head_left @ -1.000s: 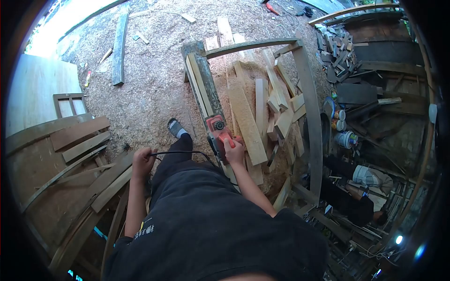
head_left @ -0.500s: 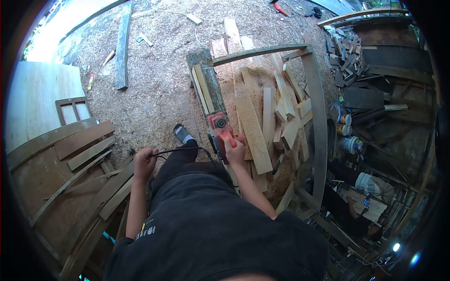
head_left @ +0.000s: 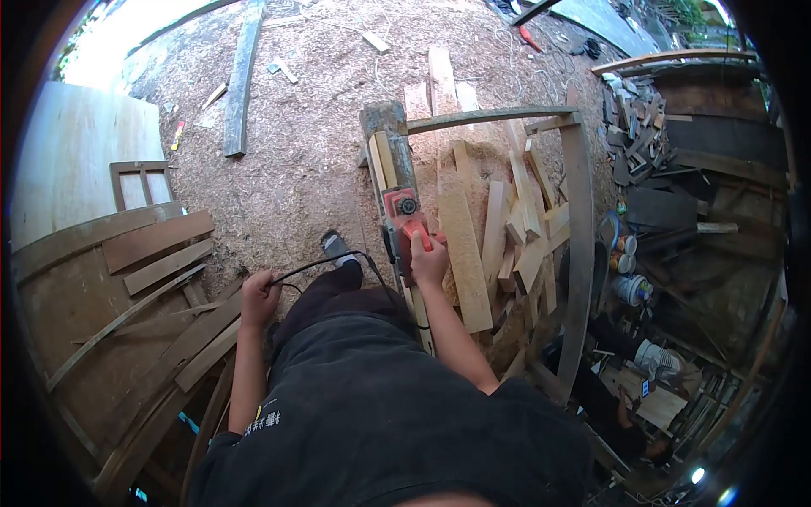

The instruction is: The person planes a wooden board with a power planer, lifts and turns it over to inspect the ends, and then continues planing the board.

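My right hand [head_left: 429,260] is wrapped round the handle of a red electric planer [head_left: 404,205]. The planer rests on a narrow strip of light wood [head_left: 382,159], which lies along a weathered bench beam [head_left: 397,135]. Part of the strip shows ahead of the planer, and more pale wood shows behind it. Off to the left, the fingers of my left hand [head_left: 259,296] are closed on a black power cord [head_left: 325,262], which arcs across to the planer's rear.
Several pale boards [head_left: 463,249] lie piled right of the bench, inside a wooden frame [head_left: 579,228]. Dark planks [head_left: 160,241] lean at left. Shavings [head_left: 296,127] cover the ground. Paint cans [head_left: 627,262] and another person [head_left: 621,414] with a lit phone are at right.
The planer in my right hand has slid forward along the wood strip, so less strip shows ahead of it. My left hand still grips the cord. The whole view has shifted slightly.
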Demonstrator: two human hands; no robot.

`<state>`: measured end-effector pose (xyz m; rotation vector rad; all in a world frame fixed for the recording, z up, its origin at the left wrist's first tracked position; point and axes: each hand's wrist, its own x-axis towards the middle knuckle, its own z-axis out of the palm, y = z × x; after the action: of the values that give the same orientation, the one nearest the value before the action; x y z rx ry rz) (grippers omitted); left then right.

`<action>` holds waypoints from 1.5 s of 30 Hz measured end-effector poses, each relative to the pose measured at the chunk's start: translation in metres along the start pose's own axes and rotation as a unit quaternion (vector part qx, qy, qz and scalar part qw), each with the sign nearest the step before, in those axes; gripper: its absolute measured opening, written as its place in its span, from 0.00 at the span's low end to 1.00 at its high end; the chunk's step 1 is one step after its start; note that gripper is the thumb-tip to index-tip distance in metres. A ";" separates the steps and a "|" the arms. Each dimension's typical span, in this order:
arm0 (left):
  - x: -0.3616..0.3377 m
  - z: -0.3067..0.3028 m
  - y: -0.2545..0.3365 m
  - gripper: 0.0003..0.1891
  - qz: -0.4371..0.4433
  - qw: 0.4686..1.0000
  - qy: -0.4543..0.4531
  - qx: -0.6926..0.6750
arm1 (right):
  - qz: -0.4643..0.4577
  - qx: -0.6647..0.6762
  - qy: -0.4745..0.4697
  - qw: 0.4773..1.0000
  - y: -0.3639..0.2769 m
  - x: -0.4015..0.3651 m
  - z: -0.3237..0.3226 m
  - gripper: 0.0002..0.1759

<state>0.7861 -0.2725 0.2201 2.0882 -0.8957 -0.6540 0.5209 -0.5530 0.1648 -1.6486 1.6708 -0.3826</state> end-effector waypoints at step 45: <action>-0.113 -0.043 -0.011 0.20 -0.065 0.987 0.144 0.002 | 0.012 0.254 -0.082 0.964 -0.206 0.210 0.095 0.25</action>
<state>0.7487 -0.1619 0.2539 2.1883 -0.6025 -0.4024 0.7573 -0.7517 0.1781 -1.2386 1.3275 -0.5893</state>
